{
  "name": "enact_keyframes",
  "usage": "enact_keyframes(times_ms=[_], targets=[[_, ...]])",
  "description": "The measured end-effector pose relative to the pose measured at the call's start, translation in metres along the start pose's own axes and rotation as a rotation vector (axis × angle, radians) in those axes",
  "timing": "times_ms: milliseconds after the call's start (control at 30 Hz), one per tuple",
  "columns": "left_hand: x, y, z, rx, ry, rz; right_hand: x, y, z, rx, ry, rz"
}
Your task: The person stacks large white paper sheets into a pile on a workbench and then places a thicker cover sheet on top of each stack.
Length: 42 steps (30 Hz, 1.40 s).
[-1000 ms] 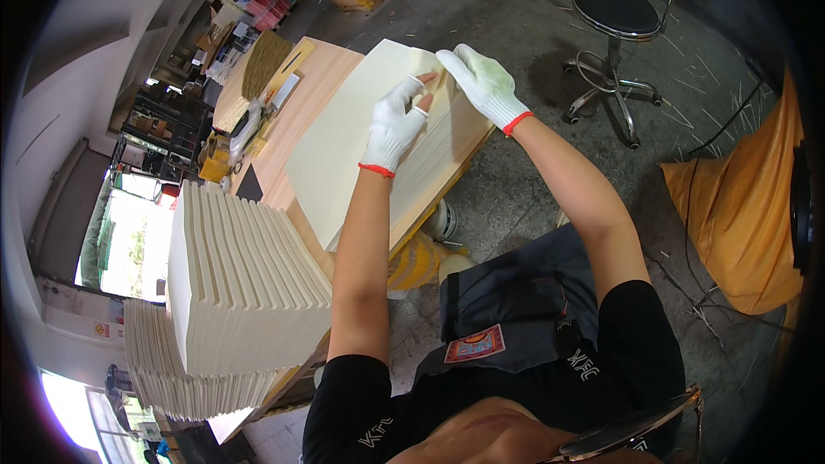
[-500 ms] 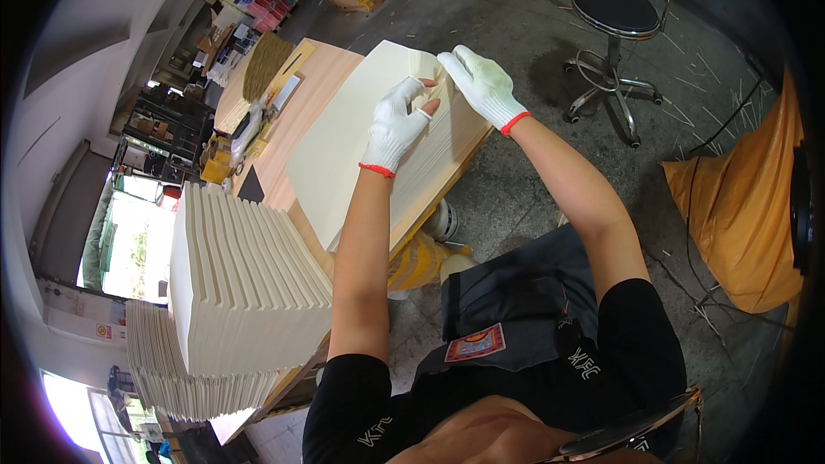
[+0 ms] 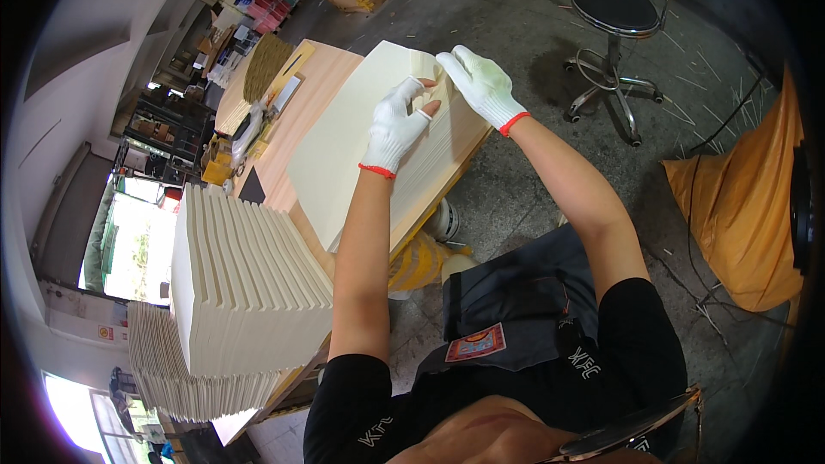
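A stack of large cream paper sheets (image 3: 339, 142) lies on the wooden table, its layered edges fanned along the right side. My left hand (image 3: 395, 127), in a white glove with a red cuff and bare thumb and finger tips, rests on the stack. Its thumb and forefinger are apart at the fanned edges near the far corner. My right hand (image 3: 481, 86), gloved the same way, lies with straight fingers against that corner's outer side. Its fingertips touch the sheets; the palm side is hidden.
Tall piles of folded cream sheets (image 3: 258, 326) stand at the left on the table (image 3: 288, 142). Farther back lie a yellow tape dispenser (image 3: 216, 159) and a brown bundle (image 3: 268, 64). A black stool (image 3: 614, 9) and orange sheeting (image 3: 739, 215) are to the right.
My right hand has shifted very slightly left at the stack's corner. My left hand and the sheets look almost the same.
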<state>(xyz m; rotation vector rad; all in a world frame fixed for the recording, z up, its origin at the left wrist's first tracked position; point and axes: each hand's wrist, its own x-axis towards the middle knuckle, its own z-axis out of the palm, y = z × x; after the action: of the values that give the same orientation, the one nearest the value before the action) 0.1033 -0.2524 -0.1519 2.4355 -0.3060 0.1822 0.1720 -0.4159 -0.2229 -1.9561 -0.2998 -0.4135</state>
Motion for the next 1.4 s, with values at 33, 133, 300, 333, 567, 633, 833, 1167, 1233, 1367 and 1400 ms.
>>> enact_keyframes(times_ms=[33, 133, 300, 333, 567, 633, 833, 1167, 1233, 1367, 1400], targets=[[0.001, -0.005, 0.000, 0.017, 0.011, 0.025, 0.000, -0.001, 0.000, 0.005, -0.005, -0.001], [0.006, -0.015, 0.002, 0.052, 0.014, 0.058, 0.000, 0.000, 0.000, 0.010, 0.002, -0.008], [0.009, -0.027, 0.006, -0.005, 0.100, 0.212, -0.003, -0.007, -0.004, 0.078, -0.005, 0.011], [0.008, -0.024, 0.006, -0.009, 0.096, 0.190, -0.003, -0.007, -0.004, 0.067, -0.005, 0.015], [0.007, -0.021, 0.002, 0.046, 0.007, 0.095, -0.003, -0.005, -0.001, 0.048, 0.012, 0.008], [0.005, -0.012, 0.003, 0.003, -0.019, 0.026, -0.002, -0.001, -0.001, 0.047, 0.010, 0.011], [0.005, -0.015, 0.002, 0.004, 0.021, 0.046, -0.004, -0.009, -0.005, 0.064, -0.010, 0.033], [0.008, -0.025, 0.004, 0.134, 0.033, 0.176, -0.003, -0.005, -0.002, 0.027, 0.001, 0.013], [0.009, -0.027, 0.005, 0.122, 0.031, 0.161, -0.003, -0.005, -0.003, 0.011, -0.001, 0.016], [0.009, -0.020, 0.004, 0.020, -0.013, 0.027, -0.003, -0.002, -0.001, 0.048, 0.026, 0.024], [0.008, -0.018, 0.003, 0.017, -0.023, 0.000, -0.003, -0.003, -0.001, 0.067, 0.022, 0.027]])
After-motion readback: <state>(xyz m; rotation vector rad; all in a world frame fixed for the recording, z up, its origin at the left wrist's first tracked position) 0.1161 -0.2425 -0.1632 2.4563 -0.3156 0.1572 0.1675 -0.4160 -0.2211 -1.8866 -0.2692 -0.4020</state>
